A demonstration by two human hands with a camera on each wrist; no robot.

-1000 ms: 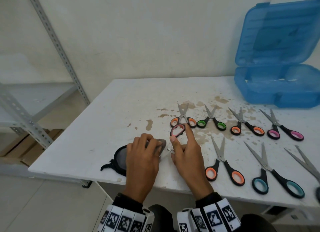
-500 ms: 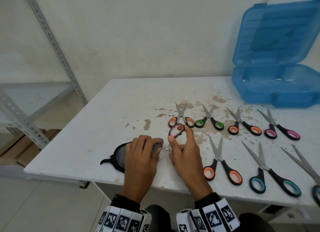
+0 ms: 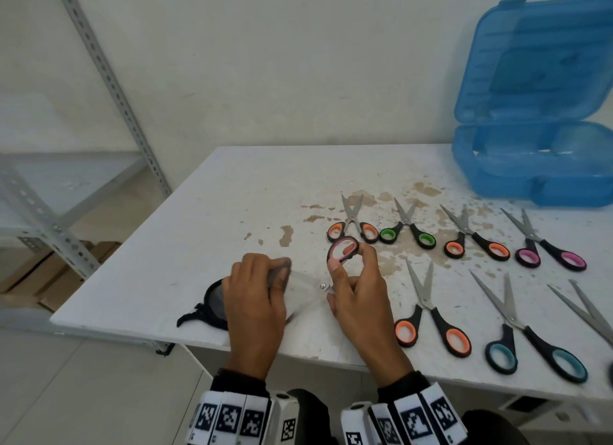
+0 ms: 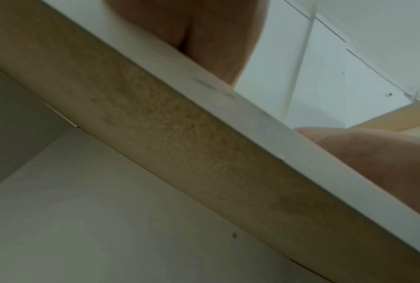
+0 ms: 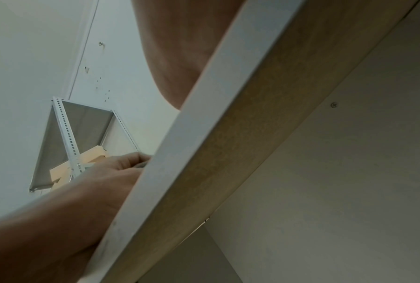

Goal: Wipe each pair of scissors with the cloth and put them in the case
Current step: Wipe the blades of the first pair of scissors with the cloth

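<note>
My right hand (image 3: 345,272) pinches the pink-lined handle of a pair of scissors (image 3: 343,249) near the table's front edge, blades pointing left. My left hand (image 3: 262,292) grips a grey cloth (image 3: 215,297) folded over those blades, which look blurred. Several more scissors lie on the white table (image 3: 232,196): orange (image 3: 353,227), green (image 3: 408,229), orange (image 3: 474,240) and pink (image 3: 544,247) in a back row, orange (image 3: 431,315) and teal (image 3: 527,335) in front. The open blue case (image 3: 534,166) stands at the back right. Both wrist views show mostly the table's underside and edge.
A grey metal shelf rack (image 3: 43,219) stands left of the table, with cardboard boxes (image 3: 39,278) on the floor beneath it. Another pair of scissors (image 3: 587,308) lies partly cut off at the right edge. Brown stains mark the table's middle.
The left hand with the cloth has slid a little left along the blades, away from the pivot. The right hand keeps its hold on the pink handle.
</note>
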